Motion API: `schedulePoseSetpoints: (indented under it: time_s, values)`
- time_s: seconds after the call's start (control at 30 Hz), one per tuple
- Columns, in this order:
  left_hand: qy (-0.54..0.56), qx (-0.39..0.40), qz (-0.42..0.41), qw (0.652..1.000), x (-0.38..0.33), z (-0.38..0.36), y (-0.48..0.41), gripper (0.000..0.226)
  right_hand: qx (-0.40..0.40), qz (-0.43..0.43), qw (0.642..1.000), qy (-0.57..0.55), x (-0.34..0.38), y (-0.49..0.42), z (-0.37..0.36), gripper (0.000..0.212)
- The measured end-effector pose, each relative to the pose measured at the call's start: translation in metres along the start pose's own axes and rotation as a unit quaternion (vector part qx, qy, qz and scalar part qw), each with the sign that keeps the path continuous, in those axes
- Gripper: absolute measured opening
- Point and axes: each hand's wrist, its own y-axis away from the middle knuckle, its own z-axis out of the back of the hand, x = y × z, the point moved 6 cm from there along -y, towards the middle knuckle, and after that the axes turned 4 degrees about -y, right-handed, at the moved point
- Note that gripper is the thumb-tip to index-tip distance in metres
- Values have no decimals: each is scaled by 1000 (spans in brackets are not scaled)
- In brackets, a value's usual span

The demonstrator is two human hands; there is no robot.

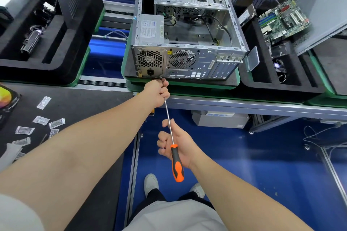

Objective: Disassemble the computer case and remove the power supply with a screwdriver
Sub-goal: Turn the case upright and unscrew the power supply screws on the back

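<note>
The power supply sits in the near left corner of the open computer case, its vented rear plate and socket facing the person. The case lies on its side on a green tray. The screwdriver is aimed at that plate's lower right corner — its long axis runs from the orange handle near the body up to the tip at the case, leaning slightly left. The left hand is the nearer one, its fingers curled round the shaft just behind the tip; whether the tip sits in a screw is hidden. The right hand cradles the handle with loosely curled fingers. A motherboard lies in a foam tray to the right.
</note>
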Motion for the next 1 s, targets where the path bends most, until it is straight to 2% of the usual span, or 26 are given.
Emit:
schedulePoseSetpoints:
  time_s: [0.07,0.13,0.23,0.37,0.53,0.63,0.7,0.73,0.77,0.8,0.9,0.93,1.0]
  values:
    - [9,4,5,1000,1,0,1,34,29,-9,998,-61,-2,-3,-3,32]
    - [2,7,-2,1000,-1,1,2,35,26,9,999,-47,1,-6,-6,29]
    - [-49,-1,-31,998,-4,3,1,35,-52,45,995,66,5,-10,0,22]
    - [-81,-5,-56,995,-4,3,-3,36,-178,66,957,220,10,-10,5,29]
    - [-86,-3,-78,993,-2,4,-8,30,-297,71,865,397,20,-9,-5,29]
    - [-107,-20,-87,990,-2,2,-8,28,-341,55,775,529,27,-13,-6,7]
    - [-115,-33,-86,989,-2,1,-9,26,-352,49,717,599,29,-14,-6,8]
    - [-116,-39,-84,989,-2,0,-9,26,-351,51,706,613,30,-13,-7,8]
    - [-114,-44,-82,989,-1,1,-10,26,-341,52,714,610,29,-12,-7,8]
    - [-109,-47,-78,990,-2,1,-11,27,-322,61,749,576,28,-12,-6,10]
    - [-85,-36,-69,993,-3,2,-13,30,-209,63,901,374,19,-14,-3,29]
    - [-73,-27,-63,995,-3,3,-13,31,-167,54,934,310,18,-13,-2,35]
    - [-41,-8,-49,998,-2,3,-13,31,-101,30,977,184,13,-10,-1,41]
